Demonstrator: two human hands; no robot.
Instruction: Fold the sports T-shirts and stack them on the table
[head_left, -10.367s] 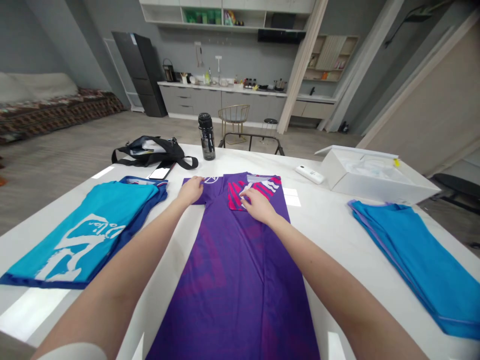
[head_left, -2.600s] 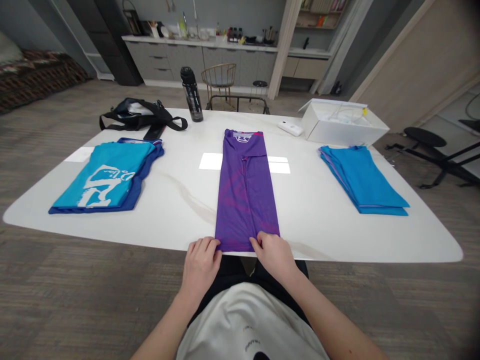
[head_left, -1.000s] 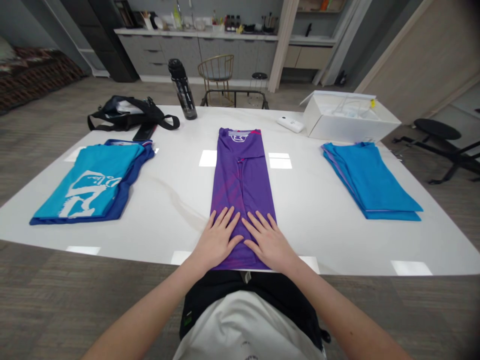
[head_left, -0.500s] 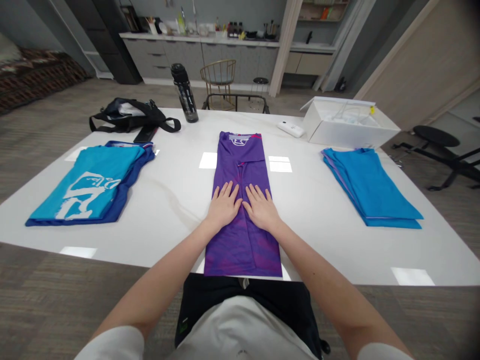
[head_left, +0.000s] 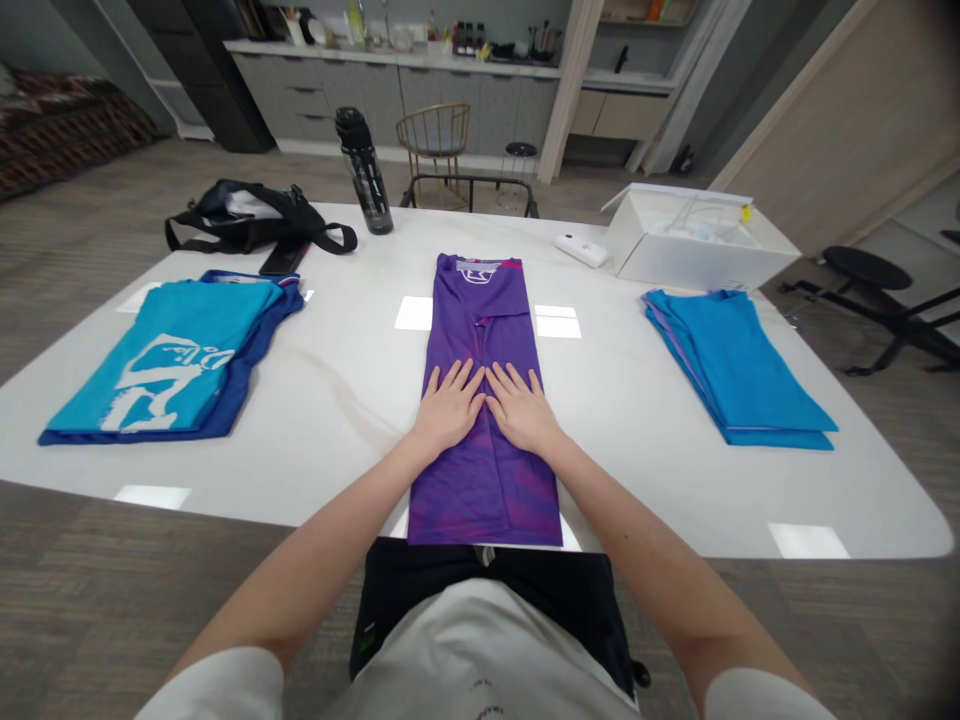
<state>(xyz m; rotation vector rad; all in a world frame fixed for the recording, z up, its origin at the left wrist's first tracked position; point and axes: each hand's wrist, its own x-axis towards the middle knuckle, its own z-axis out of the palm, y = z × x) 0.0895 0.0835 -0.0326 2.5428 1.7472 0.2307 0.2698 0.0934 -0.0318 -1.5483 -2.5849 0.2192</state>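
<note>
A purple shirt (head_left: 484, 500), folded into a long narrow strip, lies in front of me with its collar at the far end and its near end at the table's edge. My left hand (head_left: 448, 408) rests flat on its middle, fingers spread. Beside it, my right hand (head_left: 521, 410) also presses flat on the cloth, the two hands almost touching. On the left lies a folded light-blue shirt (head_left: 172, 350) with white print, on top of a dark-blue garment (head_left: 259, 365). Folded blue garments (head_left: 739, 360) lie on the right.
The white table (head_left: 330, 400) also bears a black bag (head_left: 255, 215), a phone (head_left: 285, 257), a dark bottle (head_left: 365, 175), a small white device (head_left: 582, 250) and an open white box (head_left: 697, 245). Behind it stand a chair (head_left: 435, 135) and a kitchen counter (head_left: 390, 62).
The view has shifted slightly, so the table's things appear a little higher. My hands have come slightly closer together on the purple shirt.
</note>
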